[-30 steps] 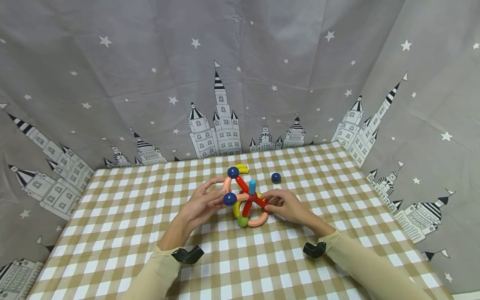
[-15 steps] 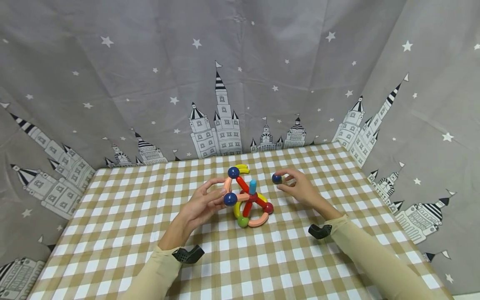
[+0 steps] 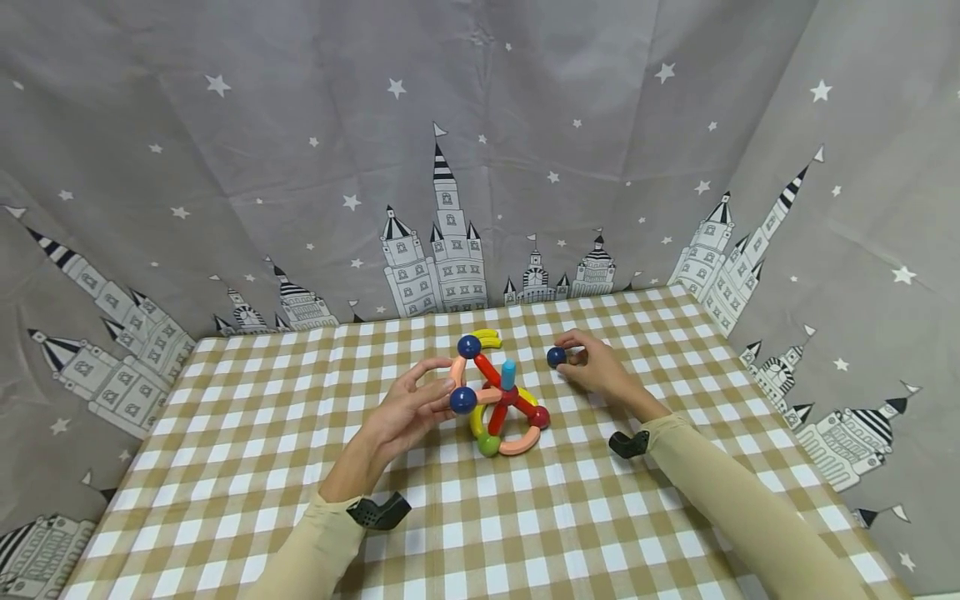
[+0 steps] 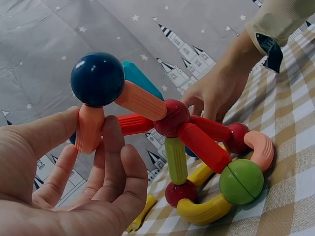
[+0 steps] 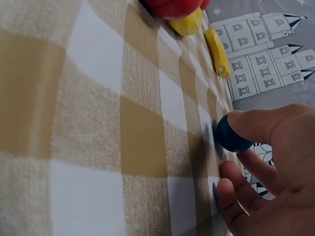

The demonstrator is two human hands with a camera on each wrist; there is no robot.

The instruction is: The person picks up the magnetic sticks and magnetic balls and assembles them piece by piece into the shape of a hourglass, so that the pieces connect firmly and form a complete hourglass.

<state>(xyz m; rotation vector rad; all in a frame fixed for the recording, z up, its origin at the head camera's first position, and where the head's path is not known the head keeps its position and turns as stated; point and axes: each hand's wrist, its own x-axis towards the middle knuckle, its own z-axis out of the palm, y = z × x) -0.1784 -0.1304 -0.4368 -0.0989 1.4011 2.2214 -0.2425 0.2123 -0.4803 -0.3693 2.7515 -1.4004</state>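
Note:
A model of magnetic rods and balls stands on a ring of curved rods, with a red hub ball (image 4: 172,118) in its middle. My left hand (image 3: 401,412) pinches a peach rod (image 4: 90,129) between thumb and fingers, just below a dark blue ball (image 4: 97,78). From the hub, red rods run outward, one down to a green ball (image 3: 488,444); a light blue rod (image 3: 508,375) points up. Right of the model, my right hand (image 3: 596,367) pinches a loose dark blue ball (image 5: 231,135) at the tablecloth, thumb on one side, a finger on the other.
Yellow curved rods (image 3: 487,338) lie behind the model. A brown and white checked cloth (image 3: 247,467) covers the table. Beyond its far edge hangs a grey curtain (image 3: 315,200) printed with castles and stars.
My right hand has left the model's red ball, moved back and right to the loose blue ball, and closed its fingers on it. The left hand keeps its hold on the model.

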